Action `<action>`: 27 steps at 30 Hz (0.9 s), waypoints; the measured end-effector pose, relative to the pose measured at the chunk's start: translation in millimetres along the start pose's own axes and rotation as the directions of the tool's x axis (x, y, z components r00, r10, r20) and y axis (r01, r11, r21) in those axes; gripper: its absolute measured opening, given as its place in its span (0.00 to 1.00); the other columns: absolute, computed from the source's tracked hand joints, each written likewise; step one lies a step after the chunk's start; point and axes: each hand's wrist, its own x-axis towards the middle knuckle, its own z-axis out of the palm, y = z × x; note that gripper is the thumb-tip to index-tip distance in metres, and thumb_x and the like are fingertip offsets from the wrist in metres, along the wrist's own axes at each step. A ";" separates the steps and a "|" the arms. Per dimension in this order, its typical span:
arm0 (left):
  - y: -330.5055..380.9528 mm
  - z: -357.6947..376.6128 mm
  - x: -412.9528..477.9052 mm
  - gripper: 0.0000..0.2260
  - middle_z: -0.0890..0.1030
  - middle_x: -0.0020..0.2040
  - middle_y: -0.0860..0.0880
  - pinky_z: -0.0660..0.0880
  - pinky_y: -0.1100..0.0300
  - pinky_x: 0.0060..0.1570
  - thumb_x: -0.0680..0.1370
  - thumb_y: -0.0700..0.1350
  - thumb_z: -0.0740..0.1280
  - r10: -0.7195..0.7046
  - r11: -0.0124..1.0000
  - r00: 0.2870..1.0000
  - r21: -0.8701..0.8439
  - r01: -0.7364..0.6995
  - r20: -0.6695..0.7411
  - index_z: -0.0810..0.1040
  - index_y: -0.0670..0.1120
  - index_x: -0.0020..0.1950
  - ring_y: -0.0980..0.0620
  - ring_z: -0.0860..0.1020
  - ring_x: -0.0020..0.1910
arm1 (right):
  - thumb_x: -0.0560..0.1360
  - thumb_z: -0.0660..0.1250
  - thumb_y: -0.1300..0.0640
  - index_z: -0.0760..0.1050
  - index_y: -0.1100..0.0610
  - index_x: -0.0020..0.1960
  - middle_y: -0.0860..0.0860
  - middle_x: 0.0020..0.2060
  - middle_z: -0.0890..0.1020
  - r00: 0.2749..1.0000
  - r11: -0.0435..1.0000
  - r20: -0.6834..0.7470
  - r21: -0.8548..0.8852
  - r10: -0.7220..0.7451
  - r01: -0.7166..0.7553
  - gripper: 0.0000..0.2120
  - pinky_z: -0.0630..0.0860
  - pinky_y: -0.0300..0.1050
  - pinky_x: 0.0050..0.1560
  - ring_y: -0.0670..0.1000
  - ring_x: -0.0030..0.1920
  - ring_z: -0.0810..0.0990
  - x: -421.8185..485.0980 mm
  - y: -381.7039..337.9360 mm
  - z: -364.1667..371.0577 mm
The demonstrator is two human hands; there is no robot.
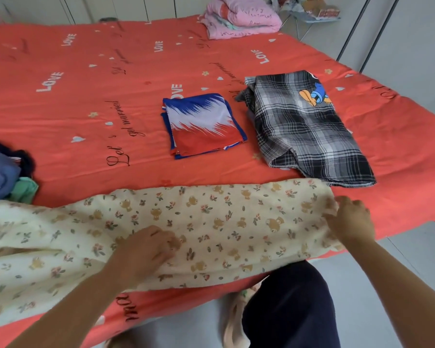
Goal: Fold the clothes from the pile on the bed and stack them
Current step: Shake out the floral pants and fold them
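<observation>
One cream printed garment (224, 222) is spread along the near edge of the bed (86, 96). Its right end is gripped by the right hand (349, 219), fingers curled round the cloth. The left hand (146, 249) is laid on its middle with bent fingers; whether cloth is pinched cannot be told. Two folded pieces are set beyond, side by side: a blue-white-red one (204, 124) and a plaid one (309, 126). One pile (3, 177) lies at the left, and one pink bundle (241, 18) at the far corner.

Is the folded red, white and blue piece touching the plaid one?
Apart. The head view shows a strip of red bedsheet between the red, white and blue piece and the plaid garment.
</observation>
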 end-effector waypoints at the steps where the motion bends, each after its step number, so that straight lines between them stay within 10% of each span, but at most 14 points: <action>1: -9.6 -6.3 -3.3 0.19 0.73 0.60 0.57 0.69 0.68 0.52 0.77 0.54 0.62 -0.015 1.000 1.000 0.006 0.015 -0.005 0.69 0.56 0.68 0.59 0.73 0.54 | 0.73 0.67 0.57 0.66 0.60 0.67 0.64 0.61 0.71 0.999 0.999 -0.015 -0.022 -0.037 0.037 0.24 0.67 0.57 0.61 0.64 0.62 0.68 -4.0 -8.3 0.4; 8: -75.3 -44.3 -45.3 0.32 0.80 0.55 0.56 0.65 0.53 0.63 0.66 0.71 0.58 -0.057 0.988 0.998 0.139 0.059 -0.016 0.77 0.53 0.62 0.52 0.78 0.56 | 0.75 0.63 0.58 0.69 0.55 0.67 0.54 0.64 0.72 0.806 0.806 0.052 0.097 -0.590 0.584 0.20 0.67 0.47 0.66 0.54 0.64 0.70 -106.0 -133.9 42.9; 11: -93.1 -56.7 -58.2 0.20 0.76 0.60 0.55 0.55 0.51 0.69 0.73 0.55 0.64 -0.169 0.944 0.984 0.297 0.145 0.056 0.73 0.56 0.65 0.53 0.71 0.64 | 0.76 0.61 0.50 0.69 0.54 0.67 0.53 0.65 0.71 0.674 0.695 0.169 0.207 -0.719 0.689 0.20 0.66 0.48 0.66 0.54 0.65 0.68 -154.5 -191.8 63.7; 15: -94.2 -61.8 -81.5 0.15 0.81 0.36 0.44 0.79 0.51 0.38 0.58 0.32 0.75 -0.114 0.975 0.983 0.174 0.139 -0.142 0.83 0.43 0.42 0.42 0.81 0.36 | 0.71 0.63 0.40 0.61 0.51 0.71 0.52 0.68 0.67 0.508 0.592 0.329 0.250 -0.796 0.766 0.32 0.65 0.56 0.67 0.55 0.68 0.63 -204.8 -252.0 79.7; 19: -94.0 -50.5 -125.8 0.22 0.79 0.32 0.50 0.73 0.65 0.20 0.46 0.38 0.82 0.014 0.970 0.989 0.241 0.023 -0.150 0.83 0.46 0.38 0.50 0.79 0.27 | 0.73 0.59 0.60 0.64 0.47 0.69 0.52 0.62 0.72 0.395 0.467 0.305 0.214 -0.867 0.858 0.25 0.68 0.51 0.59 0.57 0.60 0.70 -233.7 -268.4 94.9; 22: -119.0 -39.9 -143.1 0.28 0.79 0.55 0.45 0.79 0.60 0.35 0.58 0.40 0.78 -0.166 0.959 0.983 0.220 0.180 -0.083 0.79 0.48 0.57 0.46 0.81 0.48 | 0.72 0.57 0.64 0.71 0.46 0.65 0.50 0.59 0.73 0.385 0.455 0.329 0.169 -0.862 0.874 0.25 0.69 0.45 0.51 0.55 0.57 0.73 -239.2 -262.4 103.4; 24: -144.0 -38.8 -149.2 0.28 0.62 0.73 0.46 0.75 0.55 0.56 0.71 0.40 0.68 -0.311 0.920 0.938 0.200 0.338 -0.155 0.67 0.51 0.70 0.46 0.67 0.69 | 0.71 0.59 0.64 0.74 0.46 0.62 0.51 0.56 0.75 0.342 0.395 0.320 0.114 -0.883 0.912 0.24 0.69 0.46 0.51 0.56 0.54 0.75 -240.3 -259.4 109.0; 27: -164.8 -50.2 -151.8 0.18 0.77 0.61 0.46 0.75 0.52 0.52 0.61 0.40 0.75 -0.255 0.924 0.958 0.257 0.282 -0.132 0.82 0.50 0.50 0.45 0.75 0.59 | 0.69 0.62 0.58 0.75 0.45 0.60 0.49 0.55 0.75 0.379 0.421 0.290 0.095 -0.879 0.902 0.20 0.67 0.46 0.58 0.53 0.56 0.73 -245.1 -268.3 109.2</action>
